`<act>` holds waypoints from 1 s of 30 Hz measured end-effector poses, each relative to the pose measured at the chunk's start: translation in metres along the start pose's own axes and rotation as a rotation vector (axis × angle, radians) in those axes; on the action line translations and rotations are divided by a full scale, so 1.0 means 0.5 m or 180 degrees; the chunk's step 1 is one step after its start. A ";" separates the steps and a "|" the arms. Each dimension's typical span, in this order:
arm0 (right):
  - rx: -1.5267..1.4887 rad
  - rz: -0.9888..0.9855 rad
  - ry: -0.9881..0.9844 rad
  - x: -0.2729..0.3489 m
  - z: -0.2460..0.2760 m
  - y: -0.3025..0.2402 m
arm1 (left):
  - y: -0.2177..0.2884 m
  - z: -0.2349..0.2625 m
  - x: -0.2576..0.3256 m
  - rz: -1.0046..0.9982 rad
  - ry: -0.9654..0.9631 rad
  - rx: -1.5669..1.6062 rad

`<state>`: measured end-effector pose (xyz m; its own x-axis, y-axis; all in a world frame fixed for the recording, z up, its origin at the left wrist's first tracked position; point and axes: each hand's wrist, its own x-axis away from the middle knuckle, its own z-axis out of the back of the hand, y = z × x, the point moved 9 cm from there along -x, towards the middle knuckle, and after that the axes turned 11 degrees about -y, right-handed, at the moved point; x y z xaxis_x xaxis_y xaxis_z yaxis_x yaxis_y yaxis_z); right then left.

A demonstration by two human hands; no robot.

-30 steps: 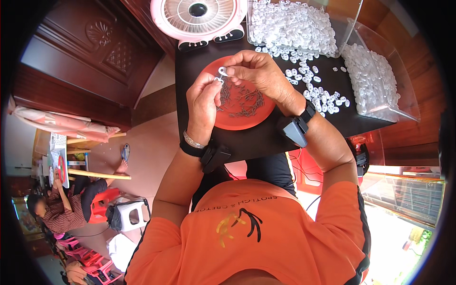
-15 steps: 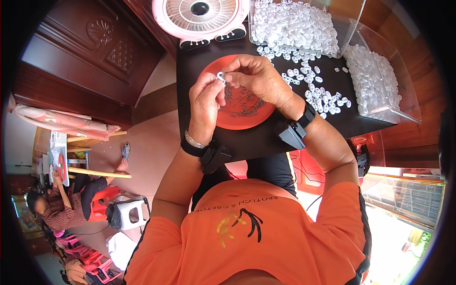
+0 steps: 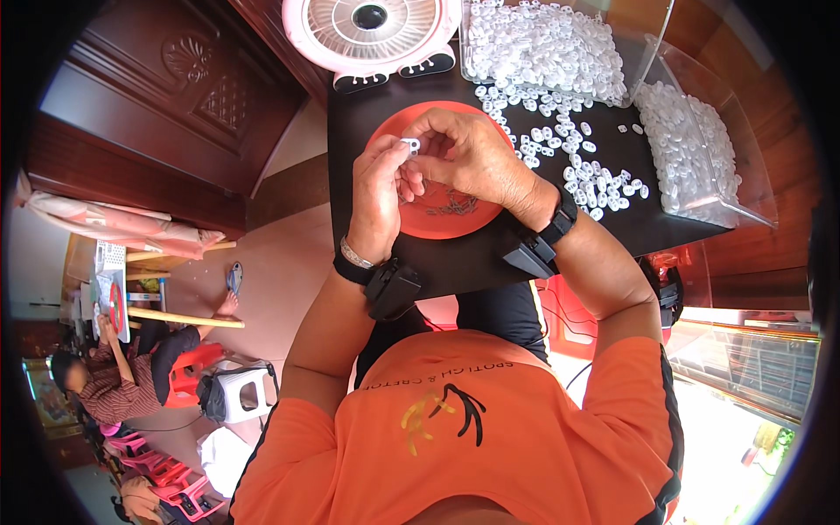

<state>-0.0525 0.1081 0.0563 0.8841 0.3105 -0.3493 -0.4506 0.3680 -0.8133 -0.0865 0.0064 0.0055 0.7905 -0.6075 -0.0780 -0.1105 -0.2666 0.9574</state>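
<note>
Dark door point(image 3: 157, 114) panels rise to your left, and lower on that side a co-worker point(image 3: 118, 394) sits on a red stool point(image 3: 180, 389). Your black table point(image 3: 363, 114) spreads out in front of you. On it, a far bin point(image 3: 648, 52) and a right bin point(image 3: 713, 219), both clear, are heaped with small white pieces. Left of the far bin stands a pink fan point(image 3: 376, 68). Nearer you sits a round red plate point(image 3: 429, 230), with both your hands above it. Your right hand point(image 3: 481, 162) curls, thumb and forefinger close to the left fingertips; whether they grip anything, I cannot tell. Your left hand point(image 3: 378, 192) pinches one white piece point(image 3: 411, 146) between thumb and forefinger, over the plate. Loose pieces point(image 3: 604, 185) lie between plate and bins, and thin grey metal bits point(image 3: 453, 206) lie on the plate
</note>
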 end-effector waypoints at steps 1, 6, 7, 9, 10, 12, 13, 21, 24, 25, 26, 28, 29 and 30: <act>-0.0007 0.0001 -0.0001 0.000 0.000 -0.001 | -0.001 0.002 0.000 0.0004 0.0005 -0.0004; 0.0609 0.0145 0.0190 0.000 0.000 -0.025 | 0.005 0.003 0.000 -0.0052 0.0133 -0.0227; 0.0619 0.0137 0.0197 0.001 -0.002 -0.026 | 0.004 0.002 -0.001 -0.0052 0.0119 -0.0220; 0.1431 0.0353 0.0320 0.009 -0.004 -0.047 | -0.005 -0.008 -0.007 0.0079 -0.0051 -0.0490; 0.1514 0.0407 0.0372 0.012 -0.004 -0.050 | -0.001 -0.006 -0.006 0.0022 0.0048 -0.0499; 0.1671 0.0426 0.0373 0.016 -0.010 -0.051 | 0.003 0.000 -0.001 -0.0108 0.0150 -0.0492; 0.1701 0.0498 0.0365 0.019 -0.012 -0.052 | 0.006 -0.001 0.001 -0.0243 0.0139 -0.0337; 0.1722 0.0478 0.0473 0.015 -0.013 -0.054 | 0.024 -0.009 0.006 -0.0415 0.0135 -0.0305; 0.1938 0.0530 0.0534 0.022 -0.012 -0.062 | 0.022 -0.018 0.005 -0.0424 0.0003 -0.0283; 0.2000 0.0551 0.0499 0.024 -0.013 -0.067 | 0.022 -0.019 0.006 -0.0445 -0.0019 -0.0263; 0.2063 0.0569 0.0461 0.027 -0.014 -0.074 | 0.021 -0.022 0.007 -0.0442 -0.0065 -0.0276; 0.2167 0.0564 0.0440 0.027 -0.011 -0.089 | 0.021 -0.028 0.005 -0.0477 -0.0122 -0.0260; 0.2231 0.0546 0.0421 0.028 -0.009 -0.097 | 0.021 -0.028 0.003 -0.0516 -0.0068 -0.0185; 0.2305 0.0589 0.0387 0.030 -0.006 -0.112 | 0.021 -0.023 0.006 -0.0546 0.0012 -0.0107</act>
<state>-0.0136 0.0893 0.0952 0.7747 0.3396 -0.5334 -0.5247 0.8161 -0.2424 -0.0783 0.0106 0.0187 0.7983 -0.5524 -0.2400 0.0465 -0.3409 0.9389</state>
